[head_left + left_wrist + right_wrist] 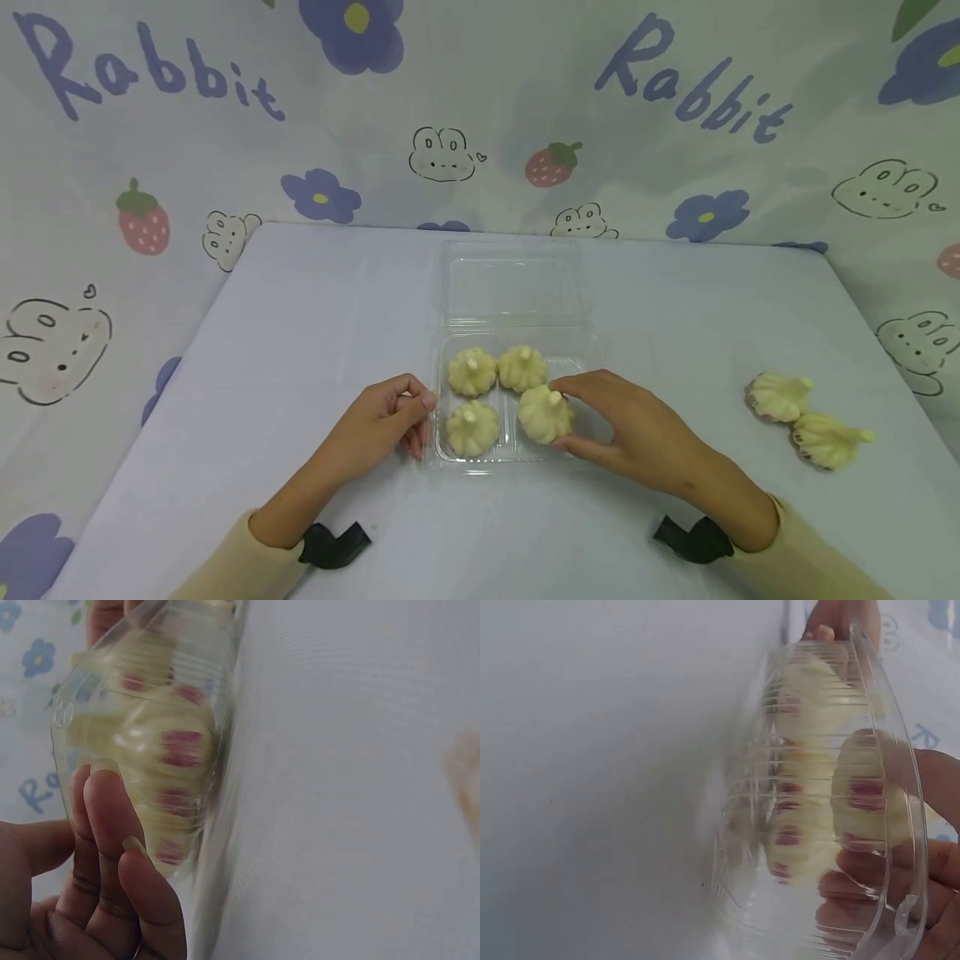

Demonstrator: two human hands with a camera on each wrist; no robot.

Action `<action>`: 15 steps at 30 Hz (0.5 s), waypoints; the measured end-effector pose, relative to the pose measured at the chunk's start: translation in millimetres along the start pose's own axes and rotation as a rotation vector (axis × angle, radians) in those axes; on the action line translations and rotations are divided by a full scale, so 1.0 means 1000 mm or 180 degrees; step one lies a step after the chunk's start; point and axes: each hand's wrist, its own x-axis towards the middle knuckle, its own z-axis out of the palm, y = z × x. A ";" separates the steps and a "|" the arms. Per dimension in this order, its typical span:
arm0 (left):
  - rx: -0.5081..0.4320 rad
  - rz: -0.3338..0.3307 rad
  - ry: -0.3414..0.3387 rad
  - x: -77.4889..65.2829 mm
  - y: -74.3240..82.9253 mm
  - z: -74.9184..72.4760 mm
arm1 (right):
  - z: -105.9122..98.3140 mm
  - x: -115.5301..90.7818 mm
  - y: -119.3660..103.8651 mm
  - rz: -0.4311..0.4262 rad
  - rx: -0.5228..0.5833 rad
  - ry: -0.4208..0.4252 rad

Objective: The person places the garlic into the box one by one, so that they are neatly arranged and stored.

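Note:
A clear plastic box (480, 464) stands on the table, its hinged lid (516, 287) laid back. Three pale garlic bulbs (472, 372) sit inside it: two on the left side, one at the back near the middle. My right hand (637, 429) pinches another garlic bulb (545, 414) between thumb and fingers, over the front middle of the box. Through the clear wall in the right wrist view, this held bulb (862, 791) shows purple marks and is higher than the others. My left hand (386, 417) holds the box's left rim, thumb and fingertips at the edge.
Two more garlic bulbs (780, 396) lie side by side on the white tablecloth (315, 308) at the right. Behind the table hangs a printed curtain (495, 100). Black straps (333, 546) show by both sleeves.

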 end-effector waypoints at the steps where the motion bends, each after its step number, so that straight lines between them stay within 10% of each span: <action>1: 0.0013 0.0011 -0.0002 0.000 0.000 0.000 | 0.001 0.000 0.000 -0.0039 0.0000 -0.0003; 15: 0.0007 -0.0012 0.0025 0.001 -0.001 0.001 | 0.008 0.009 -0.005 -0.0015 -0.0061 -0.0193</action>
